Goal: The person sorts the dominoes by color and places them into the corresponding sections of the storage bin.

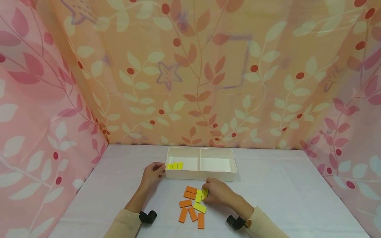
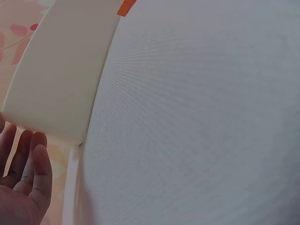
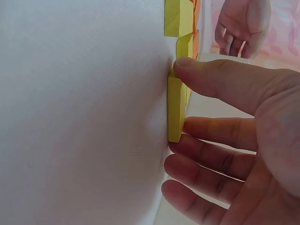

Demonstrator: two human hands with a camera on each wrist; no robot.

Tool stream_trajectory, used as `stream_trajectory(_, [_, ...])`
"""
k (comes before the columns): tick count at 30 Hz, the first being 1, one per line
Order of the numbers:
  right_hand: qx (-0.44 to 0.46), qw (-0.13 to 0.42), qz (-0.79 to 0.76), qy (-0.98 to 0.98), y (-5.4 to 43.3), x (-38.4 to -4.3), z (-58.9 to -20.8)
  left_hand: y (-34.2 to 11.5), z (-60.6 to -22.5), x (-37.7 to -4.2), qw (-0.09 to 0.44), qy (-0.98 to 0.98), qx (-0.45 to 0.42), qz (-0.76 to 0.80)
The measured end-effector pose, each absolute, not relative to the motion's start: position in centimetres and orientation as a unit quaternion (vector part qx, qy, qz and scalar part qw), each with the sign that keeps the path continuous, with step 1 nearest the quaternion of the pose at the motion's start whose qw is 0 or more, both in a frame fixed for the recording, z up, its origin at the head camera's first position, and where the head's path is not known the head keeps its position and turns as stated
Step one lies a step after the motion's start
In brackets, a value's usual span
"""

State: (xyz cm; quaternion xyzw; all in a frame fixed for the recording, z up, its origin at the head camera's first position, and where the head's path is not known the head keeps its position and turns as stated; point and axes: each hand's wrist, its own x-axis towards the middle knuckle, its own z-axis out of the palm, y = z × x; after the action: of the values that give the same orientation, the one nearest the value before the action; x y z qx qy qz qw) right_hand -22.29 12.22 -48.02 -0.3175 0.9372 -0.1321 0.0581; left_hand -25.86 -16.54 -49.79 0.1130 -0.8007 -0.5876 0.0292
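Observation:
My right hand (image 1: 220,192) is over the loose blocks, its thumb and fingers pinching a yellow block (image 3: 176,108) at its ends. The block stays low at the tablecloth, beside another yellow block (image 1: 198,196). A third yellow block (image 1: 200,207) lies just in front. My left hand (image 1: 151,175) is at the left end of a white two-compartment box (image 1: 200,175), fingers loosely bent and touching its end wall in the left wrist view. Several yellow blocks (image 1: 175,166) stand in a row in the box's left compartment.
Several orange blocks (image 1: 201,220) lie scattered in front of the box, left of my right hand. A white cloth (image 1: 282,191) covers the table. Patterned curtains (image 1: 196,72) enclose the back and both sides.

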Motion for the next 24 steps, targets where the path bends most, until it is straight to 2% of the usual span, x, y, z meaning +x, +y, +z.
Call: stream_trajectory(24, [-0.308, 0.051, -0.155, 0.937, 12.8, -22.5, -46.9, -16.5, -49.8, -25.8, 0.030, -0.803, 0.112, -0.585])
